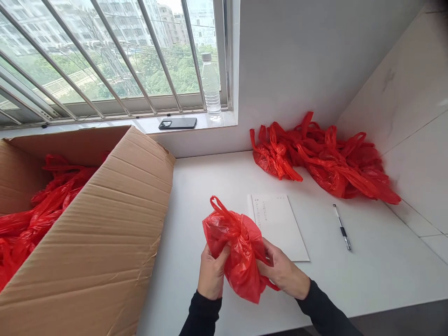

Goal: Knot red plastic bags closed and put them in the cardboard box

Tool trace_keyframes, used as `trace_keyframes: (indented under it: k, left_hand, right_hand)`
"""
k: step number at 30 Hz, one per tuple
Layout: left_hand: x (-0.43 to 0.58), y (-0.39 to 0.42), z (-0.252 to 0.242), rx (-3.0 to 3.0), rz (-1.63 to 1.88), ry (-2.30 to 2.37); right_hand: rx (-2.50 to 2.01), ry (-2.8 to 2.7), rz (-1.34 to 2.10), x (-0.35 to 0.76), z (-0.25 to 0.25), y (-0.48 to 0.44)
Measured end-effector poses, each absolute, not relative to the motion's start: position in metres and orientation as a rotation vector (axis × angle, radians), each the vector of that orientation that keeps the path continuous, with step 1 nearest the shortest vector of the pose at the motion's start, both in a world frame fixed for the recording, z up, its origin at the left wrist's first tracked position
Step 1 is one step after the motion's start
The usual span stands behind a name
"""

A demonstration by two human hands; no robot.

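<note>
A knotted red plastic bag (241,254) is held up between my two hands, above the white table. My left hand (212,270) grips its left side, thumb pressed on the front. On the right side, my right hand (282,270) closes around the bag, its fingertips partly hidden in the folds. One handle loop sticks up at the top. What the bag contains cannot be made out. Just behind the bag lies a white paper pad (280,228) with small writing, partly covered by it.
A cardboard box (140,186) with red bags inside stands at the left. More tied red bags (325,158) are heaped against the back right wall. A pen (342,227) lies on the table (196,182). A phone (178,123) and water bottle (211,88) are on the windowsill.
</note>
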State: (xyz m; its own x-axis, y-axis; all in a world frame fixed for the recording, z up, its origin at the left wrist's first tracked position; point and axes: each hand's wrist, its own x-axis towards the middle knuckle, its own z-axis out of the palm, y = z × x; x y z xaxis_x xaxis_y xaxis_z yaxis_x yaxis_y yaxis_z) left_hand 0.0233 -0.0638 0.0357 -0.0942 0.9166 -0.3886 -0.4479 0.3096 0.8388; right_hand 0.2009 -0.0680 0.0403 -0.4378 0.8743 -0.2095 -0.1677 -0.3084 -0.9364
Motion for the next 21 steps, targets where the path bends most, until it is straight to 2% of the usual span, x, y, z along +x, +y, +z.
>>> trace_keyframes:
  k: [9, 17, 21]
  left_hand:
    - [0.0240, -0.0734, 0.0448, 0.662, 1.105, 1.018]
    - [0.0223, -0.0682, 0.0417, 0.669, 1.172, 1.196]
    - [0.0248, -0.0735, 0.0452, 0.703, 1.122, 1.085]
  right_hand:
    - [-1.027, -1.086, 1.707, 0.1983, 0.0310, -0.0672]
    - [-0.982, -1.149, 1.886, 0.1989, 0.0391, -0.0708]
    - [-1.001, -1.127, 1.758, 0.1990, 0.0376, -0.0700]
